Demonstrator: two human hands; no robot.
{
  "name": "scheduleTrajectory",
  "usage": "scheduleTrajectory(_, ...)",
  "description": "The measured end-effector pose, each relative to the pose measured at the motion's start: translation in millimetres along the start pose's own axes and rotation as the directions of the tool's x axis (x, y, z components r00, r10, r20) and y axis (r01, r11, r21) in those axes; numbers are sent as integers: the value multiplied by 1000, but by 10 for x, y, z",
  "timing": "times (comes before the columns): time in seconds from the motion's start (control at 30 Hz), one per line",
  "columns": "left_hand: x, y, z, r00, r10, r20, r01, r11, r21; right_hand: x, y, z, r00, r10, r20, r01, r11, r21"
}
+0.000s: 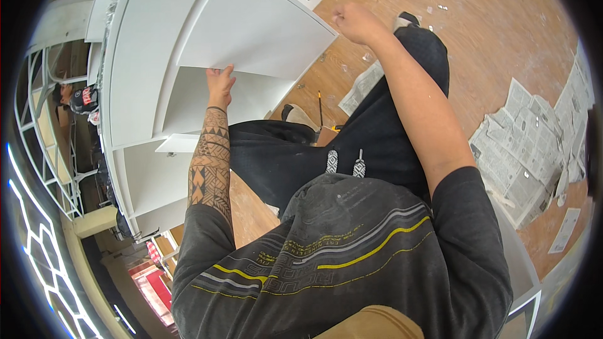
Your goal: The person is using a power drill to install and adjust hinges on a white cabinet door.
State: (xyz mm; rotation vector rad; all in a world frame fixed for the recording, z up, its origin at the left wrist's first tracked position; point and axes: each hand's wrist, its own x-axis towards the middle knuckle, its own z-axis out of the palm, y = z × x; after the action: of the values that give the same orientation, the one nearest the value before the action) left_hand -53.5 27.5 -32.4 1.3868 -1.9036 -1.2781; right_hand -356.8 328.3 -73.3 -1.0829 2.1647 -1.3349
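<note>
Nearest the camera, at the lower edge, a tan rounded brim [370, 325], and just beyond, a dark grey T-shirt [352, 232] with yellow and pale stripes across the chest. At far left, glowing white light strips [41, 233] in a honeycomb pattern; then, in the background beyond the cabinet, another person [83, 99] in dark clothing, partly hidden. Next, a large white cabinet [141, 44], with an open compartment below a flat white panel [264, 31]. At that panel's lower edge, the left hand [220, 85], at the end of a patterned forearm, fingers loosely apart, fingertips against the edge. Toward the middle, black trousers [270, 157] with legs bent and spread, and between the knees a thin dark stick [320, 108] with an orange end. Farther right, the right hand [358, 23], just beside the panel's right corner, fingers curled inward; impossible to tell whether closed around anything or touching the corner. Beyond the right knee, a wood-look floor [490, 19] with small pale scraps, and at far right, overlapping newspaper sheets [521, 144], spread flat and creased.
</note>
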Motion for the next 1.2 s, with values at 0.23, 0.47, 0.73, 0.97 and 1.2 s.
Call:
scheduleTrajectory(0.23, 13, -88, 33, 1000, 14, 4, -14, 999, -49, -14, 58, 0, 997, 28, 69, -23, 998, -60)
scheduleTrajectory(0.47, -21, -77, 16, 999, 49, 9, -48, 999, -18, -47, 20, 23, 992, 64, 110, -61, 998, -32)
scheduleTrajectory(0.73, -46, -68, 37, 999, 52, 10, -51, 997, -54, -33, -12, 27, 989, 88, 119, -80, 994, -75)
scheduleTrajectory(0.97, -84, -45, 52, 999, 51, -5, -52, 997, -54, -25, -3, 44, 986, 96, 134, -82, 991, -109)
scheduleTrajectory(1.2, -26, -136, 8, 998, 69, 1, -69, 996, -65, -12, -19, 84, 984, 85, 157, -65, 989, -132)
